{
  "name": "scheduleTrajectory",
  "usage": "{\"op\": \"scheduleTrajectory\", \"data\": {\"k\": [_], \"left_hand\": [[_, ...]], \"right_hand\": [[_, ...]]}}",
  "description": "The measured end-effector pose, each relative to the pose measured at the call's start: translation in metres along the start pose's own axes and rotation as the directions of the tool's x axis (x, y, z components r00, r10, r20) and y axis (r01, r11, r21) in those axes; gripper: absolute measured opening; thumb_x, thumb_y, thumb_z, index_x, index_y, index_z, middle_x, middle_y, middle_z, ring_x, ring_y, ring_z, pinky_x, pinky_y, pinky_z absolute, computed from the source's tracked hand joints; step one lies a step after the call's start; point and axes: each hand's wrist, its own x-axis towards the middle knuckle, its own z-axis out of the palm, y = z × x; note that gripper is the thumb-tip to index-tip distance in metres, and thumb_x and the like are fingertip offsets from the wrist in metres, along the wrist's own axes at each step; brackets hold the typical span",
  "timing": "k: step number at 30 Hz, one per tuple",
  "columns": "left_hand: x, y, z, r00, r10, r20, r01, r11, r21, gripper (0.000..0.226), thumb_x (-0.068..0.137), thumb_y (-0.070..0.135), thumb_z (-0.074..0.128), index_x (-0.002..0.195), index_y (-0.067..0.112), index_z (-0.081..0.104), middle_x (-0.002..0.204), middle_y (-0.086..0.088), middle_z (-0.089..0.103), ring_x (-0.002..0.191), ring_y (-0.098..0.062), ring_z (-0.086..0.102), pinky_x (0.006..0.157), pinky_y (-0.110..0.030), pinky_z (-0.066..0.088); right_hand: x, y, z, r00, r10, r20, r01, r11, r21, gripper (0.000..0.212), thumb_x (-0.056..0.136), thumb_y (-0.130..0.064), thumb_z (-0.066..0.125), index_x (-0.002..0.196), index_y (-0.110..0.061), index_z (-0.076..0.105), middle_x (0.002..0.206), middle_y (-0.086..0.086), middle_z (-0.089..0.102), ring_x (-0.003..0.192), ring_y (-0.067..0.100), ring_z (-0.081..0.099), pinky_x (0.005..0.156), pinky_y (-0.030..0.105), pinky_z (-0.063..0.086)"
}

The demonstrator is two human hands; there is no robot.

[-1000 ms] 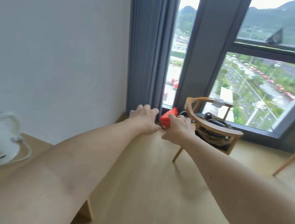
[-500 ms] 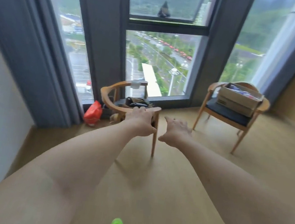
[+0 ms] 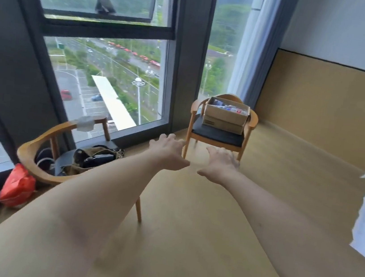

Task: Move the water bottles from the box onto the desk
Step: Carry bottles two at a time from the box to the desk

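Left hand (image 3: pixel 169 153): stretched forward, fingers spread, empty.
Right hand (image 3: pixel 220 166): beside it at 3 o'clock, fingers loose, empty.
Box (image 3: pixel 225 118): open, on the far chair (image 3: pixel 218 135) at 12 o'clock, well apart from both hands.
Bottles (image 3: pixel 230 108): inside box, blurred.
Near chair (image 3: pixel 56 158): at 9 o'clock, holds a bag (image 3: pixel 94 157).

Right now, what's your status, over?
Left hand and right hand open, empty, outstretched. Cardboard box of bottles sits on far wooden chair. Bare floor between, nothing blocking.
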Motion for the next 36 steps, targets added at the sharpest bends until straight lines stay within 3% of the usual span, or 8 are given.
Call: {"op": "scheduleTrajectory", "data": {"k": [16,24,29,36], "left_hand": [[0.249,0.01,0.054,0.993,0.114,0.044,-0.115,0.993,0.028,0.058,0.075,0.07,0.06,0.121,0.036,0.054,0.128,-0.004,0.055,0.116,-0.029,0.049,0.075,-0.046,0.04],[0.408,0.039,0.032,0.997,0.062,0.05,-0.063,0.998,0.021,0.055,0.084,0.064,0.061,0.128,0.033,0.051,0.132,-0.006,0.052,0.122,-0.03,0.046,0.094,-0.054,0.046],[0.487,0.059,0.016,0.998,0.041,0.044,-0.04,0.999,-0.031,0.052,0.087,0.059,0.059,0.131,0.031,0.05,0.132,-0.006,0.053,0.123,-0.03,0.046,0.097,-0.055,0.047],[0.601,0.075,0.032,0.992,0.081,0.099,-0.081,0.997,-0.011,0.059,0.089,0.058,0.056,0.141,0.031,0.046,0.144,-0.008,0.048,0.133,-0.032,0.042,0.104,-0.06,0.041]], "right_hand": [[0.218,0.052,0.027,0.99,0.14,0.027,-0.142,0.987,0.071,0.067,0.084,-0.047,0.073,0.142,-0.028,0.045,0.133,0.008,0.054,0.125,0.032,0.048,0.094,0.044,0.048],[0.386,0.103,0.009,0.994,0.098,0.042,-0.102,0.988,0.117,0.07,0.088,-0.044,0.07,0.148,-0.028,0.039,0.139,0.008,0.049,0.131,0.031,0.044,0.101,0.046,0.042],[0.47,0.129,-0.006,0.998,0.06,0.03,-0.063,0.988,0.142,0.071,0.087,-0.05,0.07,0.147,-0.028,0.04,0.135,0.006,0.051,0.126,0.03,0.047,0.099,0.044,0.045],[0.577,0.161,0.009,0.993,0.11,0.041,-0.115,0.981,0.158,0.069,0.084,-0.057,0.068,0.143,-0.03,0.043,0.133,0.005,0.053,0.123,0.029,0.049,0.096,0.045,0.046]]}}
